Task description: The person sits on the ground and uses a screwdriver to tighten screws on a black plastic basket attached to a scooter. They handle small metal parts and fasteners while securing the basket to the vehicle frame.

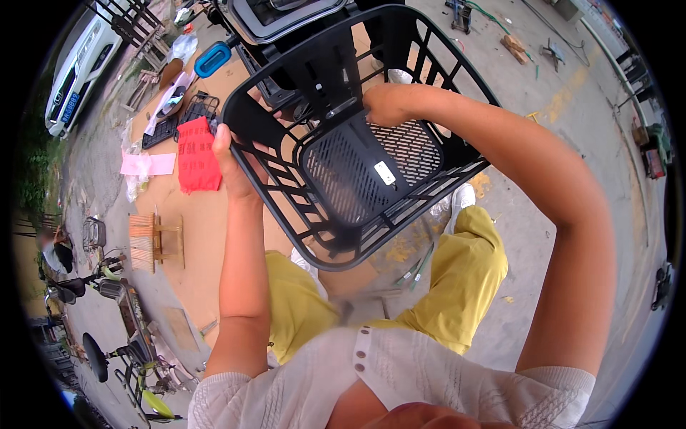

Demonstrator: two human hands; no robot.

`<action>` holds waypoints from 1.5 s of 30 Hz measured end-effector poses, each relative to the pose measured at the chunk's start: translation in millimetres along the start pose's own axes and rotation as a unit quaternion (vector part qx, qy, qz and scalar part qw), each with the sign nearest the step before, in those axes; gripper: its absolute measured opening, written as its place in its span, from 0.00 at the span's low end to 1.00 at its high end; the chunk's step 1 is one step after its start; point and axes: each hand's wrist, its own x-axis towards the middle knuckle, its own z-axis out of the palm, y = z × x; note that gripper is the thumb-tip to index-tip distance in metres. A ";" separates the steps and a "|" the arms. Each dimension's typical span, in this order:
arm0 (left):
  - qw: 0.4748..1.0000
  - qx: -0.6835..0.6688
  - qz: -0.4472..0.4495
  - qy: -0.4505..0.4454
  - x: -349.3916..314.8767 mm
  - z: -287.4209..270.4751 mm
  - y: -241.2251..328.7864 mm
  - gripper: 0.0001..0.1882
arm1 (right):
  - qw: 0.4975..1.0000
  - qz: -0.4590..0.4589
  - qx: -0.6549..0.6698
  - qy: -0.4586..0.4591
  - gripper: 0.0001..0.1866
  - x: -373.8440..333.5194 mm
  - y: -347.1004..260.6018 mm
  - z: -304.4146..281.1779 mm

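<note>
A large black plastic bicycle basket (357, 247) with slotted walls and a perforated floor is tilted open toward me. My left hand (236, 170) grips its left side, with the thumb outside and some fingertips showing through near the wall. Inside the basket, my right hand (389, 105) is at the back wall with its fingers closed; what they hold, if anything, is hidden. Close to these fingers is a short metallic piece (341, 108) on the basket's back. A small white plate (385, 172) lies on the basket's inner surface.
Behind the basket stands a dark vehicle front (286, 18) with a blue-rimmed mirror (213, 59). Cardboard (193, 236) covers ground at left, bearing a red bag (198, 154) and a small wooden stool (153, 239). Bicycles (132, 336) and a white car (82, 68) are farther left.
</note>
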 end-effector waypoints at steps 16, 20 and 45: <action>0.995 0.033 0.035 0.090 9.3 -17.7 -10.8 0.49 | 0.726 -0.090 0.531 0.427 0.36 -154.4 63.5 38.6; 0.999 0.017 0.031 0.039 14.6 -15.4 -9.1 0.48 | 0.624 -0.104 0.678 0.375 0.41 -143.8 55.0 46.6; 0.986 0.049 0.028 0.157 17.4 16.3 -7.1 0.44 | 0.476 -0.128 0.786 0.374 0.33 -132.5 47.2 41.0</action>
